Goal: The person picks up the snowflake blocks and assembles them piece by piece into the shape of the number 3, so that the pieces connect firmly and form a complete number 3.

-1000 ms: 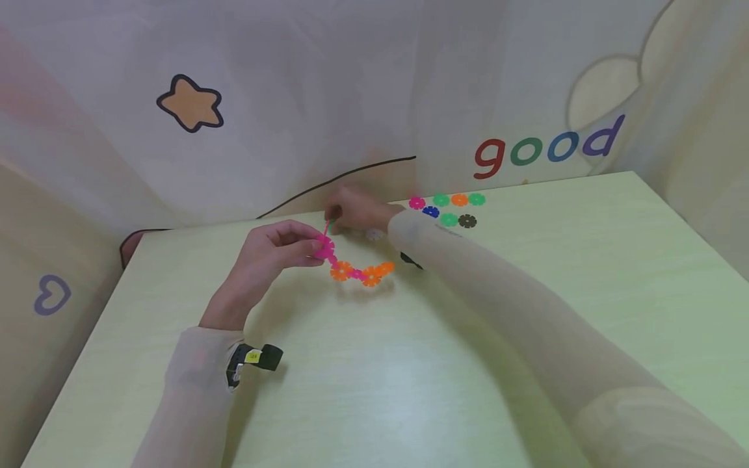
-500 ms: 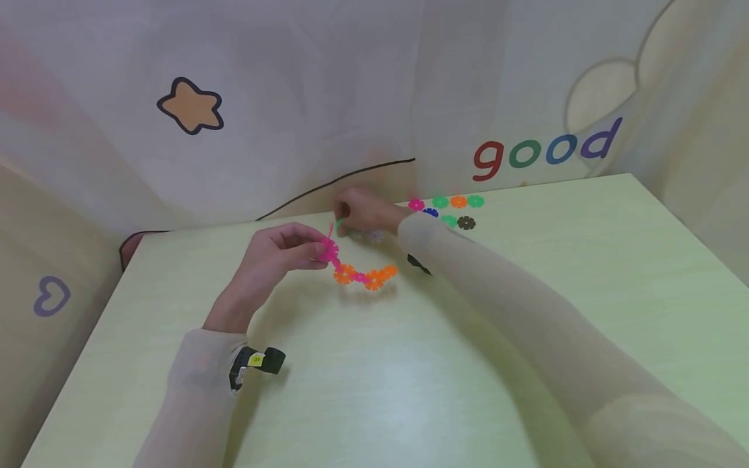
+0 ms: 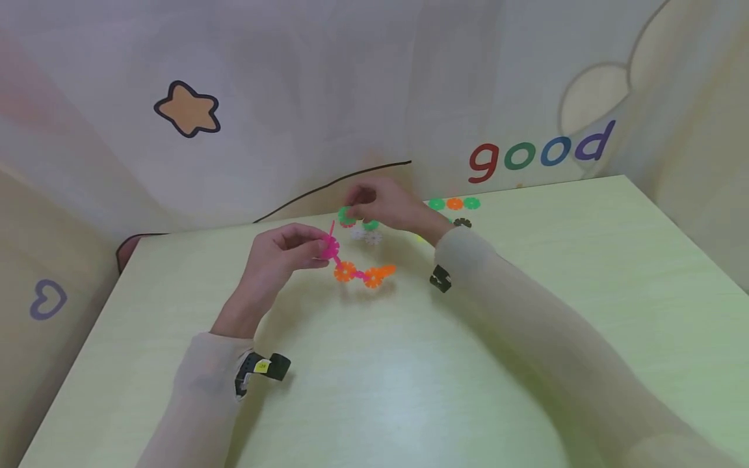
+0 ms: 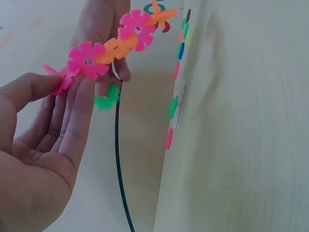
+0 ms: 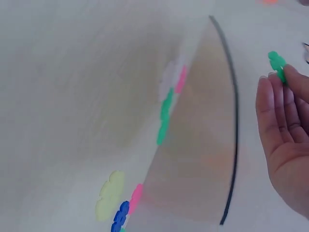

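Note:
My left hand point(image 3: 275, 257) pinches a pink notched flower disc point(image 3: 330, 247) between thumb and fingers. That disc ends a chain of interlocked pink and orange discs point(image 3: 344, 272), which reaches rightward above the table point(image 3: 351, 377). In the left wrist view an orange disc point(image 4: 116, 50) sits slotted between pink ones. Further back, my right hand point(image 3: 393, 205) pinches a single green flower disc point(image 5: 276, 60) by its edge, raised off the table and apart from the chain. Part of the right hand lies behind the chain in the left wrist view.
Below the right hand lie a green disc point(image 3: 371, 225) and a white disc point(image 3: 373, 238). More discs lie along the back edge, among them an orange one point(image 3: 454, 203), a dark one point(image 3: 462, 222) and a yellow one point(image 5: 110, 195). A printed curtain point(image 3: 304, 117) hangs behind the table.
My right hand has lifted from the back edge and shifted right, with the green disc now showing in its fingers. My left hand and the chain have stayed almost still.

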A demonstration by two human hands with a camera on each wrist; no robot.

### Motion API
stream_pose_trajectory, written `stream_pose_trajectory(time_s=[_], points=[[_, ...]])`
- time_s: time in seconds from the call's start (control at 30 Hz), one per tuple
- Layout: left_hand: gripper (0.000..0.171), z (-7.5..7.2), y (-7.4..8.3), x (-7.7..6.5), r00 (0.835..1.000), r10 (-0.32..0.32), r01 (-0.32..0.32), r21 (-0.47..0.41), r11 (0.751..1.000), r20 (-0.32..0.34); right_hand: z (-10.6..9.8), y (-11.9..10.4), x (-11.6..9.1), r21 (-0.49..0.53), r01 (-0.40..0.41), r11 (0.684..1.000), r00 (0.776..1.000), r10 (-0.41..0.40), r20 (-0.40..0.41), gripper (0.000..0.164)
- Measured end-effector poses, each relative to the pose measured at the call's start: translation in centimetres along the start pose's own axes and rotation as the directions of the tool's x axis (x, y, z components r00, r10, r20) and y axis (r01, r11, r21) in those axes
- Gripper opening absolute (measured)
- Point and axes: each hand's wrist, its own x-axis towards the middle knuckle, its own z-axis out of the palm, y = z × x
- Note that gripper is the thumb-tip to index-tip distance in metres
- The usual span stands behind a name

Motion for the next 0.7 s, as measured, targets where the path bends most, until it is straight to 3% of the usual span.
stream_pose_trajectory(time_s=[0.3,0.5,0.7], points=[[0.025,1.0,0.4,-0.3,0.999,0.028,-0.028,0.005,1.0,-0.016,-0.4,-1.3,-4.4,0.248,0.124,0.961,0.974,-0.07,-0.213,0.018],[0.025,1.4,0.4,-0.5,0.999,0.046,-0.046,0.007,0.999,-0.011,0.0,-1.8,-5.8,0.237,0.177,0.955,0.955,-0.108,-0.274,0.021],[0.025,1.5,0.6,-0.5,0.998,0.07,-0.07,0.012,0.997,-0.001,0.3,-2.0,-6.1,0.233,0.189,0.954,0.956,-0.125,-0.265,0.019]])
